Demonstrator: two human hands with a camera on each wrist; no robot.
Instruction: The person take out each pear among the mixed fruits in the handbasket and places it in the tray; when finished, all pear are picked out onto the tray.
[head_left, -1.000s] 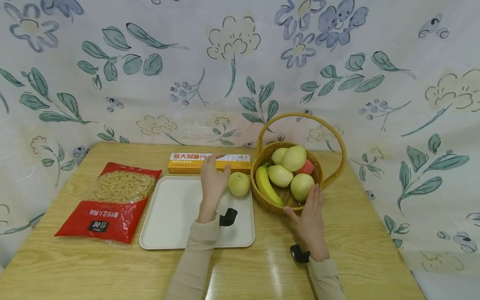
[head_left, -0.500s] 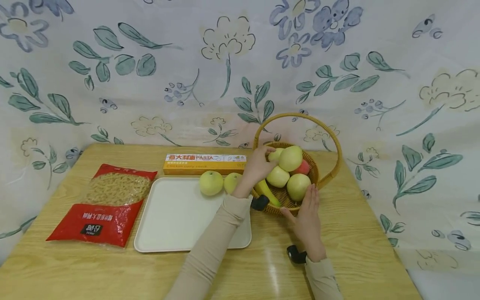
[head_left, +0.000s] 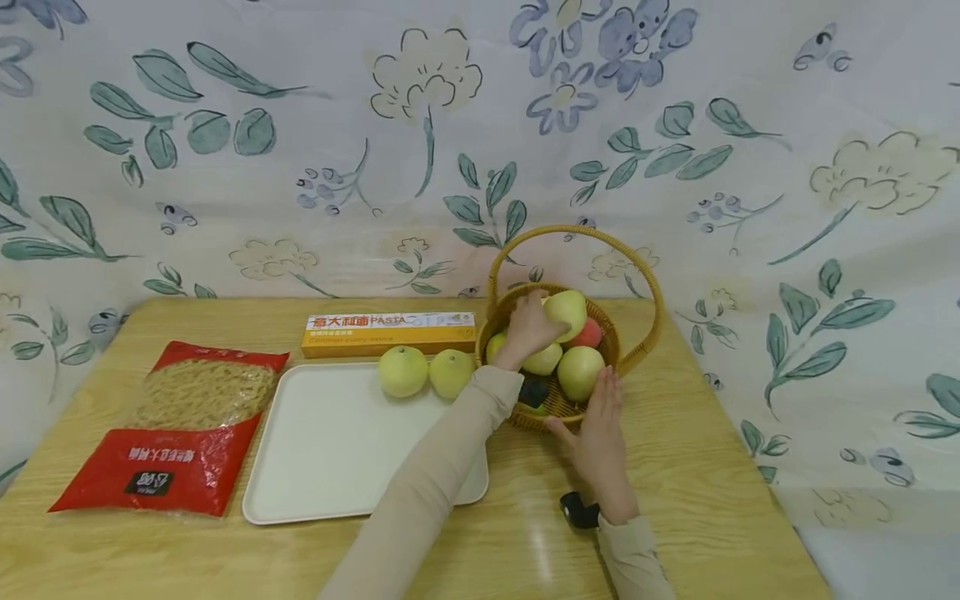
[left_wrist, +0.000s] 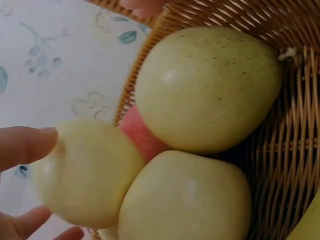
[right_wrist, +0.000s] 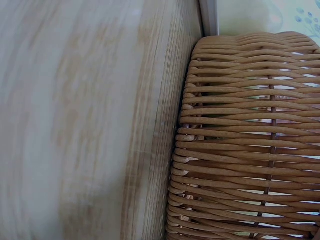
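Note:
The wicker basket [head_left: 491,304] stands on the right of the table and holds several pale yellow-green pears, a red fruit [head_left: 587,333] and a partly covered banana [left_wrist: 309,220]. My left hand [head_left: 531,329] is inside its rim at the top pear [head_left: 567,312]. In the left wrist view the thumb and fingers sit around that pear [left_wrist: 90,172], beside two other pears and the red fruit. My right hand [head_left: 600,442] rests with straight fingers against the basket's near right side. The right wrist view shows the woven wall [right_wrist: 250,140] but no hand.
Left of the basket lies a white tray [head_left: 322,450] with two yellow-green round fruits [head_left: 402,372] at its back edge. A pasta box [head_left: 390,335] lies behind it. A red bag of pasta [head_left: 172,433] lies at the left. A floral cloth [head_left: 337,125] hangs behind.
My left hand has moved right from above the tray fruit into the basket, to the top pear. The right hand stays against the basket. The head view has shifted somewhat.

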